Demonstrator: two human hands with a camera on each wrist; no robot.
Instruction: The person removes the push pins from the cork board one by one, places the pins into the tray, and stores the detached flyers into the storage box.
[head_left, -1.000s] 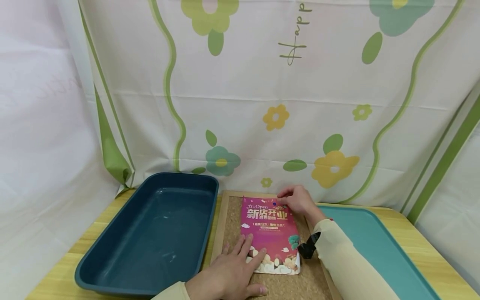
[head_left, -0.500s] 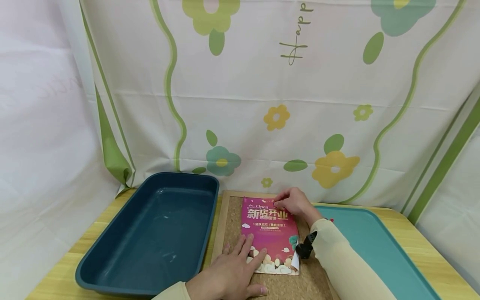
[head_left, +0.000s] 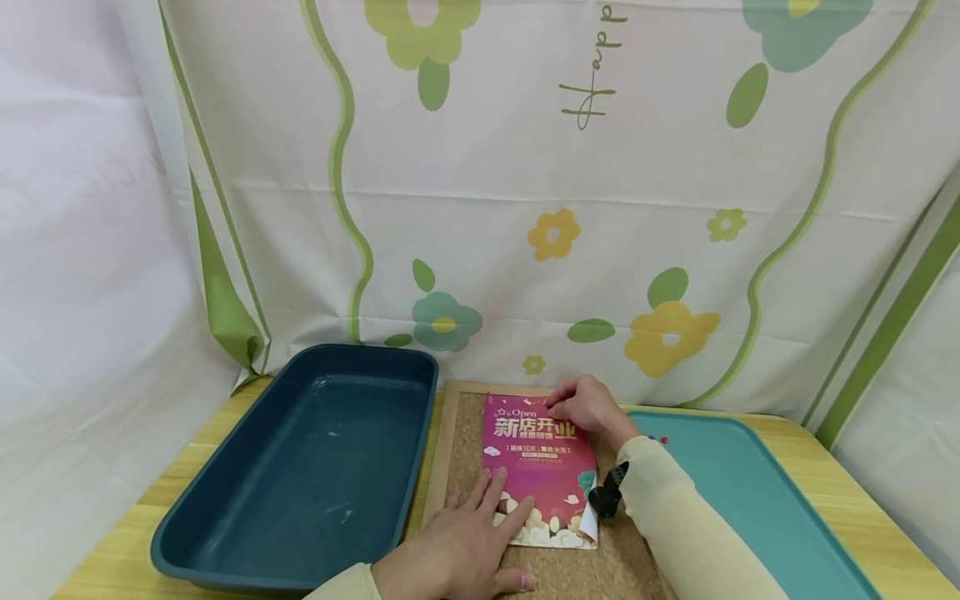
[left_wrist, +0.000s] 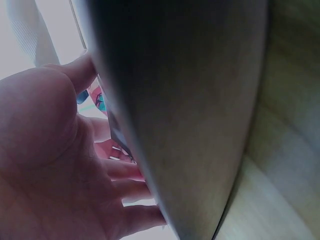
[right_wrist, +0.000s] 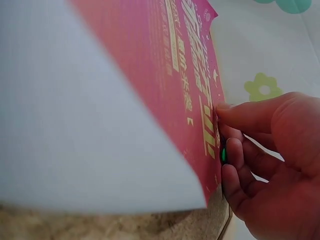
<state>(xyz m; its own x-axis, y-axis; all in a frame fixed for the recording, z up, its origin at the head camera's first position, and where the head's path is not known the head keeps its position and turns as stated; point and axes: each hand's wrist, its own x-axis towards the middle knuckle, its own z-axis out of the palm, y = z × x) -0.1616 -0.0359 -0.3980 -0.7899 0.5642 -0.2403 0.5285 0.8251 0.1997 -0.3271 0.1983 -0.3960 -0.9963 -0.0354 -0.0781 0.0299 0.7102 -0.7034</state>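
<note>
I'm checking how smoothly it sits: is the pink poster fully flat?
No, the poster curls up near its lower right corner, where its white underside shows.

Head view faces forward-down; wrist views close; head, right wrist share poster [head_left: 543,477]

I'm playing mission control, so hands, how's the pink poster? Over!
Left hand spread over poster, lower left. Right hand at upper right, grip hidden. Poster on corkboard. In the way: maybe its curled lower right edge.

Magenta poster [head_left: 536,479], gold-lettered, is lying face up on the cork board [head_left: 465,442]; lower right edge is curling, showing white. Green pin [right_wrist: 223,155] is sitting near board's far edge, mostly hidden.
</note>
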